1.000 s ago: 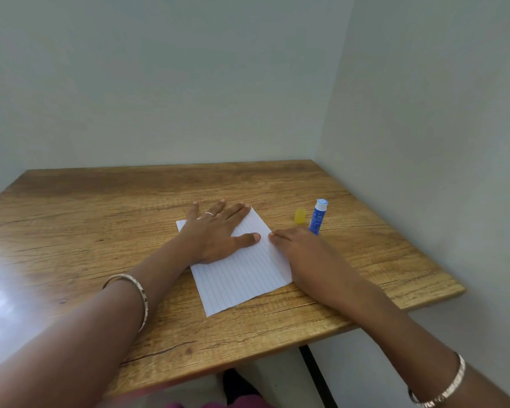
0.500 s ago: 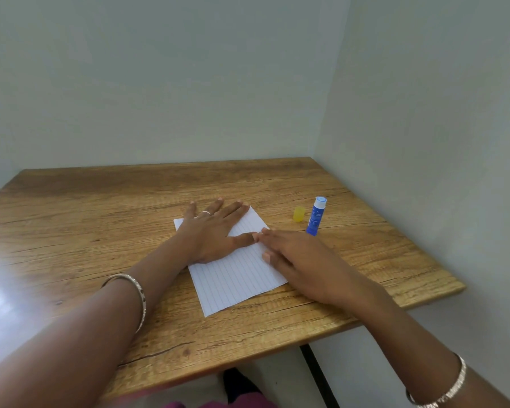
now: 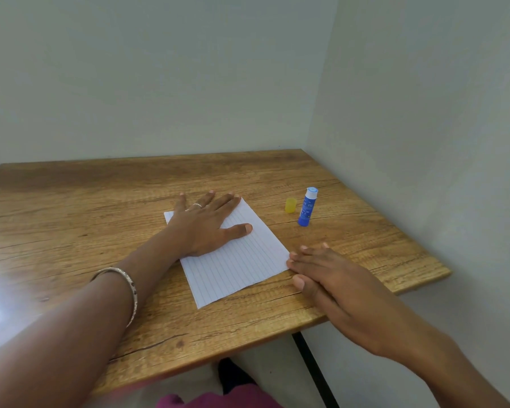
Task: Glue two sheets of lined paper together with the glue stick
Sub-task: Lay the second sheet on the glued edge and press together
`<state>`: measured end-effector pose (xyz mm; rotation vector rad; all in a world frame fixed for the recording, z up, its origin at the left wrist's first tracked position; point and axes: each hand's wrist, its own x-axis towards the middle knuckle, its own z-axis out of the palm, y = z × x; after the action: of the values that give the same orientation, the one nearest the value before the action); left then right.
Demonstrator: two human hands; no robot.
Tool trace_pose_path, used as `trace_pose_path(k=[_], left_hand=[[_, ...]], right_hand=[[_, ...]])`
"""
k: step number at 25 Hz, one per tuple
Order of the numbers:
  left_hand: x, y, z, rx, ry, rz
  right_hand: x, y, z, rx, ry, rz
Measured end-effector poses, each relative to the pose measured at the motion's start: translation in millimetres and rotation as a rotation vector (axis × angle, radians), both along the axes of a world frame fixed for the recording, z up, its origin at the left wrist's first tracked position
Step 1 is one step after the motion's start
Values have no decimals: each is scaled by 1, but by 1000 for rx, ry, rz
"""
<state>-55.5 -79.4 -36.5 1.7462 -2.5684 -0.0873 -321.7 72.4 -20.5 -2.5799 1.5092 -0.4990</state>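
Observation:
White lined paper lies flat in the middle of the wooden table; only one sheet face shows, so I cannot tell if a second lies beneath. My left hand is spread flat on its far half, fingers apart, pressing it down. My right hand lies flat on the table at the paper's near right corner, fingertips touching its edge, holding nothing. The blue glue stick stands upright and uncapped to the right of the paper. Its yellow cap sits just left of it.
The table fills a corner, with one wall behind it and another along its right side. The right edge lies close to my right hand. A black table leg shows below the near edge.
My right hand has slid down along the paper's right edge, from near my left thumb to the near right corner. My left hand has stayed pressed in place.

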Motion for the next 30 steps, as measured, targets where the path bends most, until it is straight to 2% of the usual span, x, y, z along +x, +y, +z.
trace_pose_path(k=[7, 14, 17, 19, 25, 30], left_hand=[[0, 1, 1, -4, 29, -6], [4, 9, 9, -124, 99, 51], [8, 13, 17, -271, 203, 172], [15, 12, 22, -293, 284, 255], [40, 2, 32, -26, 694, 437], [51, 7, 42, 105, 892, 392]], right_hand=[[27, -35, 6, -66, -20, -83], [6, -5, -2, -130, -68, -113], [6, -3, -1, -108, -112, -136], [11, -6, -1, -114, -121, -166], [22, -19, 5, -93, -174, -233], [39, -42, 27, -29, -350, -221]])
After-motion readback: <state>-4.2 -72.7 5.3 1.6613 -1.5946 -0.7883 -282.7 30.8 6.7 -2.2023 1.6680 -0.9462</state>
